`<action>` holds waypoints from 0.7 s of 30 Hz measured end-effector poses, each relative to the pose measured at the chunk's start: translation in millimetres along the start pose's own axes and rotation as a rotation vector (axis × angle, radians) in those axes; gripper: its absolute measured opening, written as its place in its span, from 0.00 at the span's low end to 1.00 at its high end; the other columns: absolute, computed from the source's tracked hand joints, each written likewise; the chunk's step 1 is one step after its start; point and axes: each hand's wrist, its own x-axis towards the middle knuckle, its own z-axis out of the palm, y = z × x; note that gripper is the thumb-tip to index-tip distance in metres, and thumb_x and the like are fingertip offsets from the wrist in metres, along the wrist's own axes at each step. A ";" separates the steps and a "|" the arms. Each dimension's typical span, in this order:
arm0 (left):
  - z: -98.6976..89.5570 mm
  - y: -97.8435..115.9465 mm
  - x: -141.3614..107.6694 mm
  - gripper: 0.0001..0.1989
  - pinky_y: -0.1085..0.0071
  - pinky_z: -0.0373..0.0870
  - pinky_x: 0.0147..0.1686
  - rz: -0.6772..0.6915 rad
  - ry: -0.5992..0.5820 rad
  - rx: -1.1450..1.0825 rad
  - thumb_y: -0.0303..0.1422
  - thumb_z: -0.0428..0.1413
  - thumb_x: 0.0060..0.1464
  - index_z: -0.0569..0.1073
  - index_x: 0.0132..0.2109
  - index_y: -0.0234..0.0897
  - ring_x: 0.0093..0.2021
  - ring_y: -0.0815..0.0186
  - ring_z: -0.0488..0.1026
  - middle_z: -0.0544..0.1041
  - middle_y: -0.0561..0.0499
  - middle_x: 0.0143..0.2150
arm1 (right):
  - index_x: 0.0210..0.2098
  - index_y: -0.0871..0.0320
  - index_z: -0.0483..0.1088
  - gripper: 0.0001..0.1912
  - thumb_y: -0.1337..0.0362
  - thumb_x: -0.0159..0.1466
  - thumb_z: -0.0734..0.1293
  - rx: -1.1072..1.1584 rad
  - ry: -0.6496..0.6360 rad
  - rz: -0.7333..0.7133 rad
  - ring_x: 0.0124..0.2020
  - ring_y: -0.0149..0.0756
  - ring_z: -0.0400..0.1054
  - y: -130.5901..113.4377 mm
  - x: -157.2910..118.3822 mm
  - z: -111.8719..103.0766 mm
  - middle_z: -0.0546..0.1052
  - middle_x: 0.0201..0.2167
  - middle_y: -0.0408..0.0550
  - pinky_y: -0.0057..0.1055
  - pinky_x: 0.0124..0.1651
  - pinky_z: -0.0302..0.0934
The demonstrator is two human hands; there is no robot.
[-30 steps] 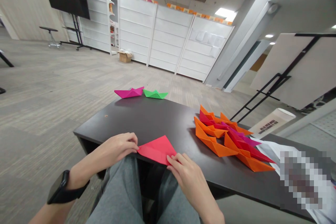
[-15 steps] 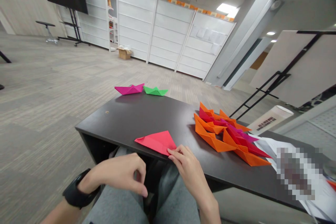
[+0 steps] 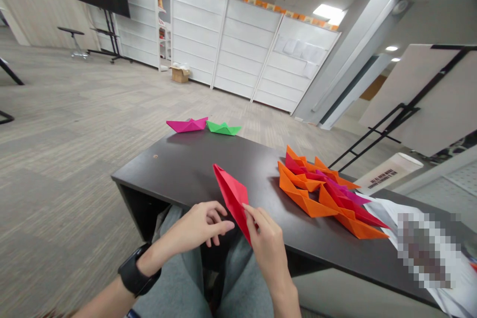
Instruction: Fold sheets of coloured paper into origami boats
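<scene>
A folded red paper [image 3: 234, 194] is held up at a tilt over the front edge of the dark table [image 3: 257, 164]. My right hand [image 3: 264, 231] pinches its right side between thumb and fingers. Just left of the paper, my left hand [image 3: 208, 223] has its thumb and fingers apart, holding nothing. A magenta paper boat [image 3: 187, 125] and a green paper boat [image 3: 223, 128] stand at the far corner. To the right, several orange boats [image 3: 298, 194] and red and magenta ones sit bunched together.
A white sheet [image 3: 413, 238] with a blurred patch lies on the table's right part, near a white roll [image 3: 391, 173] with printing. Beyond the table are a cardboard box [image 3: 180, 74], white shelving [image 3: 246, 44], a stool [image 3: 72, 35] and a screen on a stand.
The red paper has been lifted off the table and turned more upright in my right hand. My left hand has moved right and up towards it, its fingers more spread. The view has shifted slightly.
</scene>
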 end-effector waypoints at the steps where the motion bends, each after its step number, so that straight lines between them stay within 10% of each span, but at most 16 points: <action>1: 2.5 0.9 0.2 0.19 0.72 0.71 0.22 0.033 0.081 -0.024 0.46 0.58 0.55 0.70 0.44 0.35 0.25 0.64 0.77 0.78 0.51 0.30 | 0.48 0.57 0.74 0.14 0.67 0.72 0.58 0.036 0.030 0.005 0.35 0.35 0.73 -5.1 0.1 3.4 0.77 0.34 0.47 0.30 0.39 0.67; 7: 7.0 8.5 -2.8 0.11 0.73 0.73 0.22 0.160 0.417 -0.085 0.39 0.56 0.57 0.64 0.41 0.40 0.24 0.68 0.75 0.72 0.57 0.31 | 0.43 0.58 0.75 0.11 0.66 0.71 0.60 0.117 0.210 0.073 0.32 0.32 0.74 -28.7 2.6 12.2 0.79 0.34 0.47 0.26 0.35 0.68; 16: 10.2 21.6 -12.3 0.09 0.73 0.73 0.23 0.199 0.400 -0.108 0.38 0.55 0.58 0.66 0.40 0.39 0.24 0.68 0.74 0.74 0.55 0.29 | 0.42 0.55 0.74 0.11 0.66 0.71 0.60 0.124 0.152 0.009 0.33 0.31 0.74 -35.8 1.1 14.3 0.79 0.34 0.44 0.26 0.38 0.67; 21: 9.4 27.6 -15.4 0.04 0.74 0.69 0.24 0.231 0.451 -0.003 0.34 0.51 0.58 0.64 0.36 0.40 0.22 0.69 0.71 0.70 0.57 0.25 | 0.51 0.58 0.65 0.13 0.62 0.67 0.62 0.073 0.294 0.290 0.24 0.32 0.70 -33.7 2.0 14.8 0.76 0.29 0.43 0.27 0.28 0.65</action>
